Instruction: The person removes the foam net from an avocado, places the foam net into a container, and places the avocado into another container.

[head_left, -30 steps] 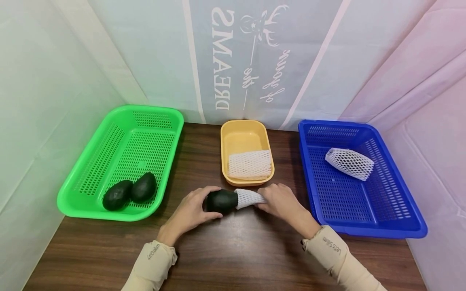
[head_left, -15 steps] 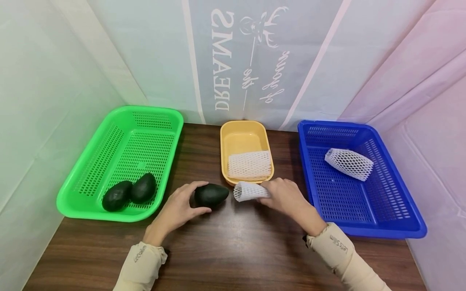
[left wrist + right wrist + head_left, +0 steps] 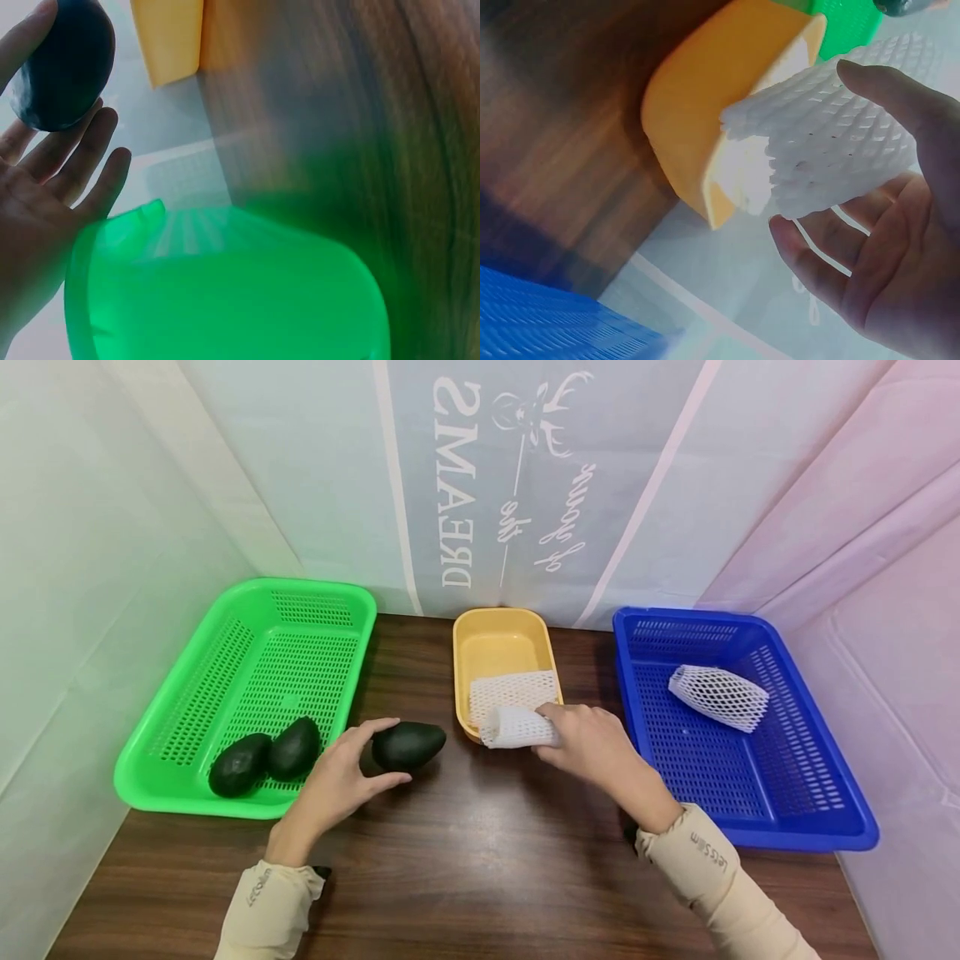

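The left grip (image 3: 337,779) clasps an avocado (image 3: 408,745), with a green basket (image 3: 300,664) to its left, and the right grip (image 3: 592,743) pinches a white foam net (image 3: 517,728), a yellow tray (image 3: 502,649) just beyond it.

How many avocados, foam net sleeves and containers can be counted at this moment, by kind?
Avocados: 3 (1 in the left hand, 2 in the green basket)
Foam net sleeves: 3 visible (1 in the right hand, 1 in the yellow tub, 1 in the blue basket)
Baskets: 2 (green, blue)
Tubs: 1 (yellow)
Total: 9
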